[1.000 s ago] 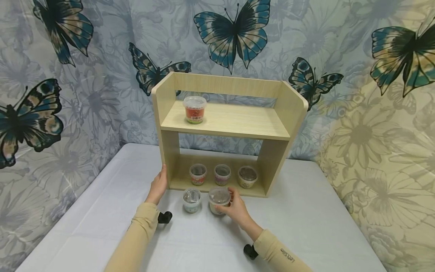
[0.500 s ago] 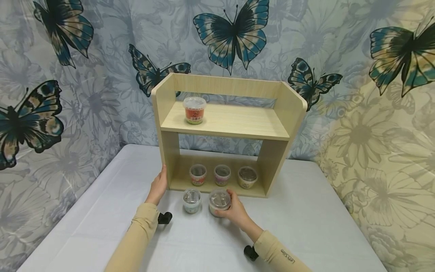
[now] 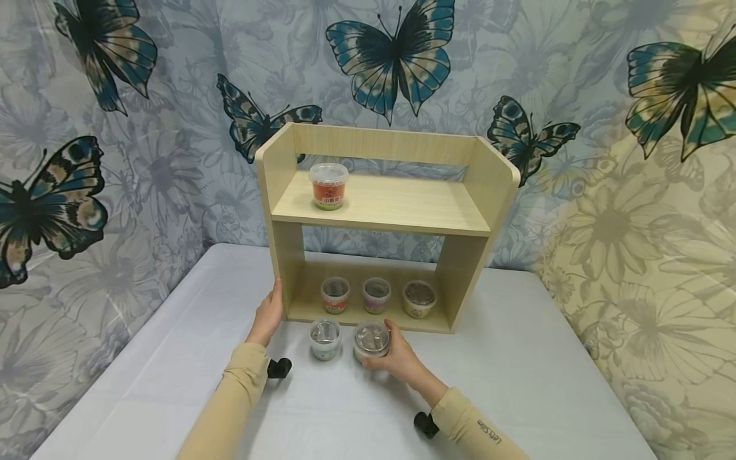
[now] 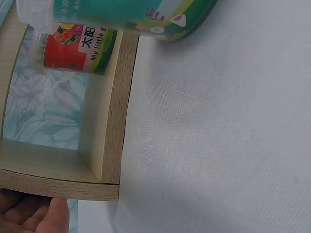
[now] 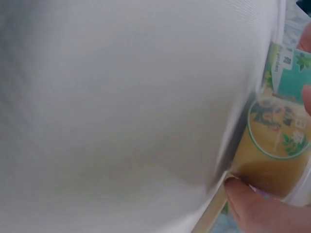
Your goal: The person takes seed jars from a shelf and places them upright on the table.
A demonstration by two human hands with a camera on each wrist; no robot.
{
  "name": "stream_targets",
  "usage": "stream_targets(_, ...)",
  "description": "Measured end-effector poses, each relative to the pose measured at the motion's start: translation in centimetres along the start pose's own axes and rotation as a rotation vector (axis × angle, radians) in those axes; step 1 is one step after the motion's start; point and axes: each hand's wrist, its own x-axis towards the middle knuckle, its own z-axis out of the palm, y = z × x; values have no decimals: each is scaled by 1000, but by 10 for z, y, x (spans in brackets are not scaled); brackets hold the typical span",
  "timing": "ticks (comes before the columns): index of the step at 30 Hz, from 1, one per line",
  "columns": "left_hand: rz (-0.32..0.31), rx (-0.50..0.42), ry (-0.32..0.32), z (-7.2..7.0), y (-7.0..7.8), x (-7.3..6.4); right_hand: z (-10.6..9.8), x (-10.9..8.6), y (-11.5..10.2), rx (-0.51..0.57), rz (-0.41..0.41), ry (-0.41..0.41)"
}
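Note:
My right hand [image 3: 402,358] grips a clear-lidded plastic cup [image 3: 370,342] in front of the wooden shelf [image 3: 379,222], thumb on the near side, fingers round the right. In the right wrist view this cup [image 5: 272,167] looks amber, with a printed label outlined by an oval. Just left of it stands a teal-labelled cup [image 3: 325,345], untouched; its label [image 4: 107,12] shows large in the left wrist view. My left hand [image 3: 267,316] rests against the outside of the shelf's left panel, its fingers [image 4: 54,218] partly hidden by that panel.
Inside the lower tier sit a red-labelled cup [image 3: 335,297], a purple-labelled cup [image 3: 376,297] and a yellowish cup [image 3: 419,300]. A taller red cup [image 3: 329,186] stands on the upper tier, at left. White cloth [image 3: 540,377] covers the table; butterfly-patterned fabric hangs behind.
The cup in my right hand has tipped slightly and its lid catches the light differently. My right fingers have shifted a little around it. My left hand keeps its place on the shelf.

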Motion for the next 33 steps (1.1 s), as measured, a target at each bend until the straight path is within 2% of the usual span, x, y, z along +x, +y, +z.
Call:
stream_targets(6, 1, 3, -1, 0, 0, 0, -14, 5, -9, -17, -56, -61)
stream_targets(16, 2, 6, 8, 0, -1, 1, -50, 12, -38, 23, -120, -197)
stream_targets(23, 5, 7, 10, -1, 1, 1, -69, 20, -69, -29, -219, -200)
stream_targets(28, 14, 7, 15, -1, -1, 1, -77, 26, -94, -117, -342, -260)
stream_targets(33, 10, 7, 4, 0, -1, 0, -81, 29, -126, -135, -392, -310)
